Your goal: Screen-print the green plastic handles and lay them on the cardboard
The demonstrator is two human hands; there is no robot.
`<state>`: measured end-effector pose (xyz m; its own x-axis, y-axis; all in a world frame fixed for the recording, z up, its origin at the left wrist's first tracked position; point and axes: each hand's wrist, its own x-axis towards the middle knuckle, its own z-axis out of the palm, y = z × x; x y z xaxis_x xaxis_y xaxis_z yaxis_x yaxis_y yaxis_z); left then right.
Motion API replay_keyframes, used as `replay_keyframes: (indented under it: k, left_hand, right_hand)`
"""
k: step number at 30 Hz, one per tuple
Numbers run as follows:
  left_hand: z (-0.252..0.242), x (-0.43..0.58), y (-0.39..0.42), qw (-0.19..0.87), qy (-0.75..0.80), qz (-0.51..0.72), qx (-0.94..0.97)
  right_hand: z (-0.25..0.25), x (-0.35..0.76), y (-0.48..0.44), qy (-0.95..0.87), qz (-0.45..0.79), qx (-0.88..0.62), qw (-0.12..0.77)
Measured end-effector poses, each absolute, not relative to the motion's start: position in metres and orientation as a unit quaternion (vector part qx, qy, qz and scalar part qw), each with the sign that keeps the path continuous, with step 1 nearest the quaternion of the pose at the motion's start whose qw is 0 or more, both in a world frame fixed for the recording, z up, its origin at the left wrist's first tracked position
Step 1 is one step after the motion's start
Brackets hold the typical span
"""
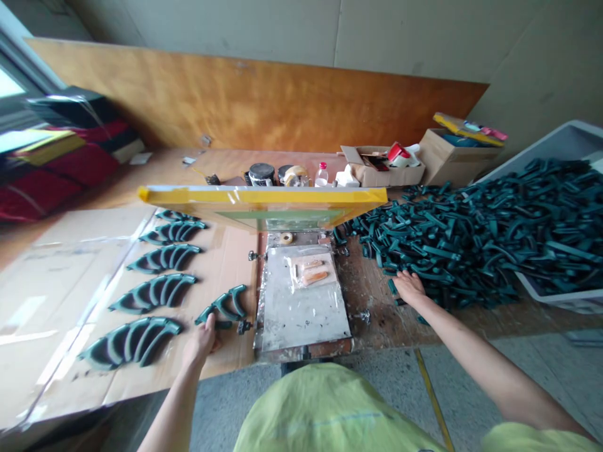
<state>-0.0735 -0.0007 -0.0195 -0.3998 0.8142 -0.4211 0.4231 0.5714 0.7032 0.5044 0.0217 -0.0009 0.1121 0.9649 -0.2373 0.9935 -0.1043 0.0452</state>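
Note:
My left hand (pixel 202 342) is closed, thumb and fingers pinching the near end of a dark green curved plastic piece (pixel 210 311) over the cardboard. Two more curved pieces (pixel 232 302) lie right beside it. Further left, rows of similar nested curved pieces (pixel 136 339) run away from me. On the other side, my right hand (pixel 409 287) reaches to the near left edge of a large heap of loose green pieces (pixel 443 235). Its fingers are stretched out and apart, touching or just above the pieces there; the fingertips' contact is hard to make out.
Between my hands is a grey printing plate (pixel 304 320) with a taped patch, below a raised yellow-edged screen frame (pixel 264 196). A grey plastic bin (pixel 532 292) lies tipped at right, spilling pieces. Jars (pixel 261 174), a bottle (pixel 321 176) and cardboard boxes (pixel 391 176) stand behind.

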Motion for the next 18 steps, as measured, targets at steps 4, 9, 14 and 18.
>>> replay_keyframes:
  k: [4, 9, 14, 18]
  left_hand:
    - [0.014, -0.064, 0.029, 0.364, 0.805, 0.239, 0.402]
    - [0.087, -0.024, 0.084, 0.358, 0.694, 0.429, 0.454]
    - [0.159, 0.023, 0.118, 0.398, 0.499, 0.631, 0.440]
    - [0.167, 0.030, 0.111, 0.400, 0.500, 0.630, 0.439]
  right_hand:
    - [-0.001, 0.444, 0.044, 0.726, -0.094, 0.681, -0.010]
    - [0.001, 0.330, 0.083, 0.833, -0.104, 0.526, -0.138]
    - [0.000, 0.284, 0.097, 0.865, -0.083, 0.479, -0.123]
    - [0.002, 0.281, 0.085, 0.862, -0.060, 0.493, -0.101]
